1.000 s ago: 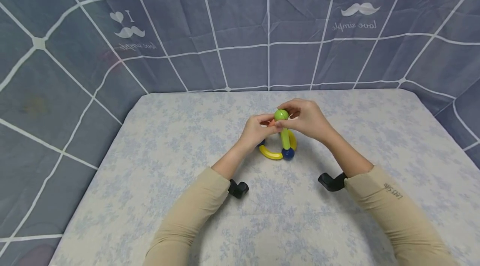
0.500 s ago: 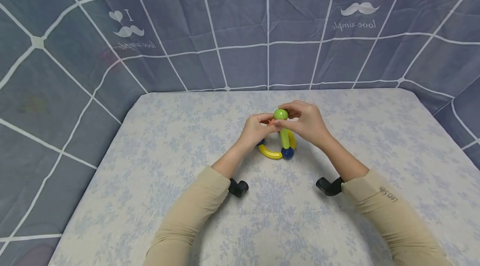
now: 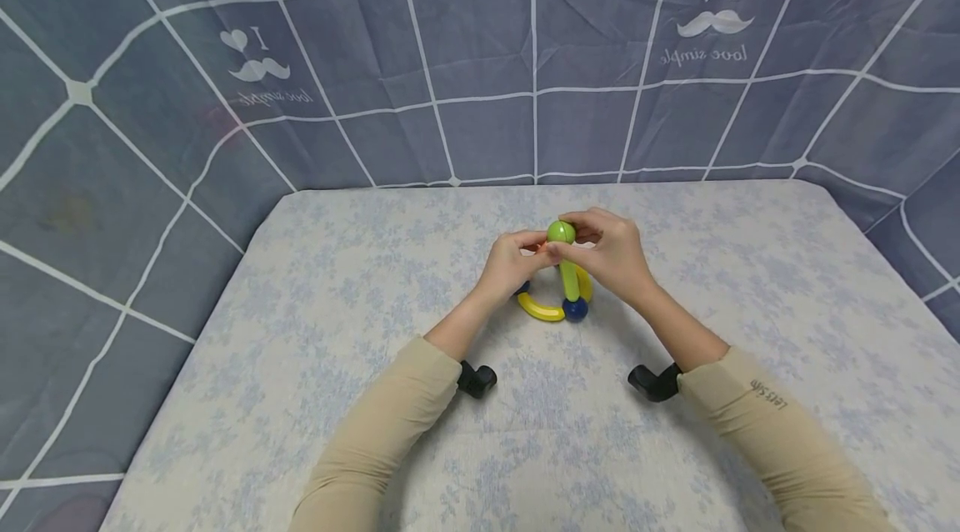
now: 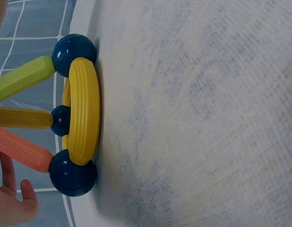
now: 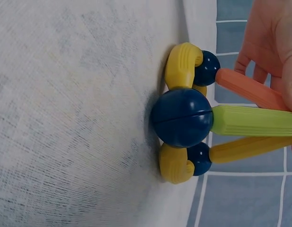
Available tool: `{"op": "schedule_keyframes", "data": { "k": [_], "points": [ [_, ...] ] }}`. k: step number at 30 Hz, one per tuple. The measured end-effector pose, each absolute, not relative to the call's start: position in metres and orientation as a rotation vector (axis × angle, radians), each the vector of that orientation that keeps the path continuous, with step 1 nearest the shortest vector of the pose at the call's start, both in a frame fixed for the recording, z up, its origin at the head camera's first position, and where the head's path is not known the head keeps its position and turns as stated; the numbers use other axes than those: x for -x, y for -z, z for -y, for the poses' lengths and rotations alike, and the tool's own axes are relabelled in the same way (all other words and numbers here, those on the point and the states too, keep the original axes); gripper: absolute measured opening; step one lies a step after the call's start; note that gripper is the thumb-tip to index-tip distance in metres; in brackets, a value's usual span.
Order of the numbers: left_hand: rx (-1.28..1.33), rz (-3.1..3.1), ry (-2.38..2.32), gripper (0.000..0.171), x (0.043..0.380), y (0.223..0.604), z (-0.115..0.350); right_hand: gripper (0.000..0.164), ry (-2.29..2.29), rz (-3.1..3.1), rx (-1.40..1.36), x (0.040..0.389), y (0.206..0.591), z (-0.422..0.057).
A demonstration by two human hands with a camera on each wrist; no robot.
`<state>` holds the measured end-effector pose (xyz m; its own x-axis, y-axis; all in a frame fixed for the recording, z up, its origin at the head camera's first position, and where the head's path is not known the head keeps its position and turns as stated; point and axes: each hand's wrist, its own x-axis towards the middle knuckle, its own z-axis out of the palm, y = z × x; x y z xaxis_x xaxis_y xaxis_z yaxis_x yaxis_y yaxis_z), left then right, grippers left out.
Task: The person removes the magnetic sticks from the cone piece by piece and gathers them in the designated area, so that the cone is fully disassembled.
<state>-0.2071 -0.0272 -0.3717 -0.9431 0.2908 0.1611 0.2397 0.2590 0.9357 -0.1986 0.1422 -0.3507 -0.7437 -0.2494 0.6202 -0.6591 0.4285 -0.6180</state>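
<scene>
A magnetic stick-and-ball model stands on the cloth. Its base is a ring of curved yellow pieces [image 4: 85, 111] joined by dark blue balls [image 5: 182, 117]. From these balls a green stick [image 5: 252, 120], an orange stick [image 4: 22, 149] and a straight yellow stick [image 5: 252, 149] slant up and inward. A light green ball [image 3: 561, 232] tops the model. My left hand [image 3: 502, 267] holds the orange stick near its upper end. Thumb and fingers of my right hand [image 3: 611, 250] pinch around the green ball. The hands hide where the sticks meet the ball.
A pale blue-flowered cloth [image 3: 360, 282] covers the table. Behind it hangs a blue-grey curtain [image 3: 480, 57] with white grid lines. Black wrist mounts [image 3: 477, 380] stick out from beneath both sleeves.
The right forearm has shifted slightly inward, and the right hand has turned a little at the green ball. The left hand and the model stay almost still.
</scene>
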Motion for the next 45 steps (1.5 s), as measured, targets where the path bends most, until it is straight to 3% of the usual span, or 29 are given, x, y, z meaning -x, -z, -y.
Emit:
{"op": "schedule_keyframes", "data": {
  "k": [10,28,45],
  "points": [
    [-0.505,-2.496,-1.779,0.03,0.207,0.37,0.028,0.029,-1.325,2.225,-0.718,0.173,0.323,-0.128],
    [-0.519,-2.545,-1.746,0.031,0.207,0.371,0.029,0.029,-1.519,2.307,-0.516,0.196,0.349,-0.14],
    [-0.579,-2.572,-1.741,0.032,0.206,0.371,0.029,0.033,-1.635,2.388,-0.33,0.195,0.343,-0.138]
  ]
}}
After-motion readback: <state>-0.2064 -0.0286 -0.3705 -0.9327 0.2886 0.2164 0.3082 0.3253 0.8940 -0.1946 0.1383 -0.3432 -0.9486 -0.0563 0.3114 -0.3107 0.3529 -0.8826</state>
